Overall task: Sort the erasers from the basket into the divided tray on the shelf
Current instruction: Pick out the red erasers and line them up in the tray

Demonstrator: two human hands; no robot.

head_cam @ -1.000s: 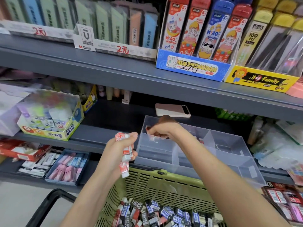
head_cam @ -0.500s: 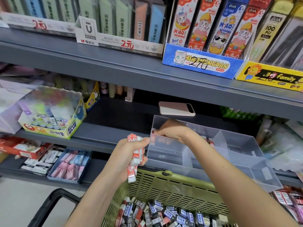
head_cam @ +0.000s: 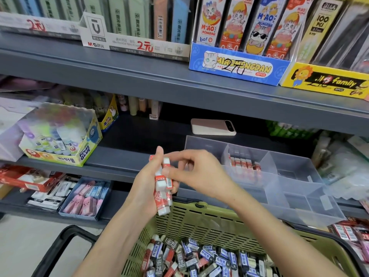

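A bunch of red-and-white erasers (head_cam: 162, 188) is gripped upright in the left hand (head_cam: 146, 186), fingers wrapped round it. One eraser in the bunch is pinched by the right hand (head_cam: 201, 172), thumb laid on its sleeve and the other fingers curled up by its top end. So both hands are together, clamped on the same bunch, right above the far rim of the green basket (head_cam: 199, 222).

Below the hands the basket is piled with loose erasers (head_cam: 199, 256) in black, blue and red sleeves, and "2B" can be read on a few. Just right of the hands a clear divided tray (head_cam: 289, 198) is sat on the shelf (head_cam: 123, 154), with a row of sorted erasers (head_cam: 244, 163) stood up in a back compartment.

Behind the hands a pinkish phone (head_cam: 211, 126) is laid flat. Off to the left, a box marked "POWER GLUE" (head_cam: 60, 136) is filled with glue sticks. Lower left, pink and blue erasers are packed in a small blue box (head_cam: 85, 194).

Way above the hands, a white M&G box (head_cam: 135, 45) is marked "2元" in red. A blue box (head_cam: 237, 64) is printed "MIAOMENGDAN" and "36PCS", and cartoon cat packs are stood in it. On the yellow box (head_cam: 325, 80) "family" can be made out, with "100 PCS" packs behind it.
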